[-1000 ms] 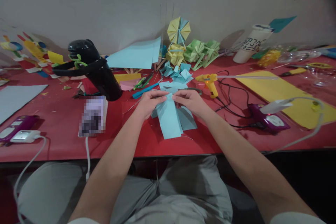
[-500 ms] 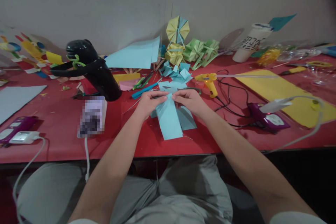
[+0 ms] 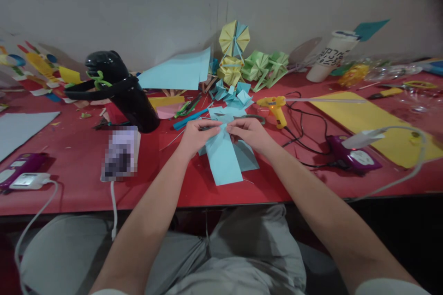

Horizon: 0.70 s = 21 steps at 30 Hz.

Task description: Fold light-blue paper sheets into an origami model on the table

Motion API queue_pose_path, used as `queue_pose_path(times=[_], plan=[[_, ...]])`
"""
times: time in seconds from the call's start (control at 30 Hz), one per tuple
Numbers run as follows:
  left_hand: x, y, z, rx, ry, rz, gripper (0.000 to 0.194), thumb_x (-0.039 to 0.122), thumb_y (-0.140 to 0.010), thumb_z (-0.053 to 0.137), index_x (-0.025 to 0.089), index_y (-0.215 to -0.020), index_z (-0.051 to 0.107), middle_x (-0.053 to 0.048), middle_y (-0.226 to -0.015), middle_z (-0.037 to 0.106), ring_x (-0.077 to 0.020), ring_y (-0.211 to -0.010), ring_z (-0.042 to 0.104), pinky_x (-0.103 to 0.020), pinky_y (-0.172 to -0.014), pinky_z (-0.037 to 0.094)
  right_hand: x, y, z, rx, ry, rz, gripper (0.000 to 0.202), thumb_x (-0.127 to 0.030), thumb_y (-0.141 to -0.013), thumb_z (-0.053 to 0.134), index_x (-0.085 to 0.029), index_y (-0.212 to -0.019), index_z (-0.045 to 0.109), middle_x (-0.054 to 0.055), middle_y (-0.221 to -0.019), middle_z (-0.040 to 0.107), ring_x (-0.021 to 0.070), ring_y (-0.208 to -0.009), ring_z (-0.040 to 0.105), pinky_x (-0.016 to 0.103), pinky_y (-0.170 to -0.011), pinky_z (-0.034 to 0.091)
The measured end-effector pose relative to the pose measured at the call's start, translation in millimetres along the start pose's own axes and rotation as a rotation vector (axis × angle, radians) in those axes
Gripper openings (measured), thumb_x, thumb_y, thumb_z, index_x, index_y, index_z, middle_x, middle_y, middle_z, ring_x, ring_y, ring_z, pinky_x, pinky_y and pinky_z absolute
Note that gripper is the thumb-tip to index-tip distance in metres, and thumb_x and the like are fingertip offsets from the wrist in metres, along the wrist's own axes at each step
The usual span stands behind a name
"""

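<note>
A strip of light blue paper [image 3: 224, 161] slants down toward me over the red table, its far end pinched between my two hands. My left hand [image 3: 200, 136] grips that end from the left, thumb and fingers pressed together. From the right, my right hand [image 3: 249, 131] pinches the same end, its fingertips almost meeting those of the left. More light blue paper pieces [image 3: 247, 156] lie beneath and behind the strip. The fingers hide how the far end is folded.
A yellow hot glue gun [image 3: 278, 109] rests right of my hands, its cable leading to a purple power strip [image 3: 355, 154]. A black tumbler [image 3: 134, 106] leans at the left near a blurred phone [image 3: 121, 154]. Behind stand folded paper models [image 3: 231, 71] and blue sheets [image 3: 178, 71].
The near end of the blue paper strip has shifted very slightly to the right and toward me. Both hands keep their pinch in nearly the same place.
</note>
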<state>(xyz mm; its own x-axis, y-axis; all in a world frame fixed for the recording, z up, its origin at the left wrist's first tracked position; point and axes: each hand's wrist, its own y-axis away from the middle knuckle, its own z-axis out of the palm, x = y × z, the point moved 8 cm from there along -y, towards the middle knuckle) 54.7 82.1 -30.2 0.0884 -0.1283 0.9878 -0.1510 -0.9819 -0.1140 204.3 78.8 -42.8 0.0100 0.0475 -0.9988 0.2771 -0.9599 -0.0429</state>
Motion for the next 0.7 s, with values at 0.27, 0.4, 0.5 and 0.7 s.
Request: queue_pose_path(times=[0.27, 0.4, 0.5, 0.7], plan=[[6.2, 0.8, 1.4, -0.014, -0.06, 0.05, 0.025, 0.031, -0.065, 0.078, 0.017, -0.087, 0.078, -0.007, -0.086, 0.075, -0.0202, -0.081, 0.066, -0.031, -0.072, 0.05, -6.7, 2.4, 2.1, 0.004, 0.058, -0.012, 0.032, -0.044, -0.065, 0.077, -0.014, -0.069, 0.066, -0.002, -0.048, 0.057, 0.0092, -0.045, 0.05, 0.025, -0.049, 0.041], [6.7, 0.3, 0.8, -0.008, -0.081, 0.056, 0.025, 0.03, -0.066, 0.077, 0.017, -0.087, 0.078, -0.008, -0.087, 0.075, -0.0204, -0.082, 0.066, -0.031, -0.072, 0.05, -8.1, 2.9, 2.3, -0.007, 0.074, -0.025, 0.034, -0.046, -0.064, 0.078, -0.014, -0.069, 0.066, -0.002, -0.05, 0.058, 0.0094, -0.046, 0.05, 0.025, -0.049, 0.041], [6.5, 0.1, 0.7, -0.006, -0.091, 0.056, 0.025, 0.031, -0.066, 0.077, 0.017, -0.087, 0.078, -0.008, -0.087, 0.075, -0.0206, -0.082, 0.066, -0.031, -0.071, 0.05, -6.9, 3.0, 1.8, -0.009, 0.079, -0.019, 0.036, -0.047, -0.063, 0.079, -0.014, -0.071, 0.066, -0.002, -0.05, 0.058, 0.0095, -0.046, 0.051, 0.025, -0.049, 0.041], [6.3, 0.4, 1.3, -0.008, -0.098, 0.066, 0.023, 0.031, -0.067, 0.076, 0.018, -0.087, 0.078, -0.008, -0.086, 0.074, -0.0204, -0.082, 0.065, -0.031, -0.07, 0.05, -8.3, 4.2, 2.3, -0.006, 0.103, -0.018, 0.039, -0.052, -0.065, 0.077, -0.014, -0.069, 0.065, -0.001, -0.05, 0.058, 0.0094, -0.046, 0.05, 0.025, -0.049, 0.041]])
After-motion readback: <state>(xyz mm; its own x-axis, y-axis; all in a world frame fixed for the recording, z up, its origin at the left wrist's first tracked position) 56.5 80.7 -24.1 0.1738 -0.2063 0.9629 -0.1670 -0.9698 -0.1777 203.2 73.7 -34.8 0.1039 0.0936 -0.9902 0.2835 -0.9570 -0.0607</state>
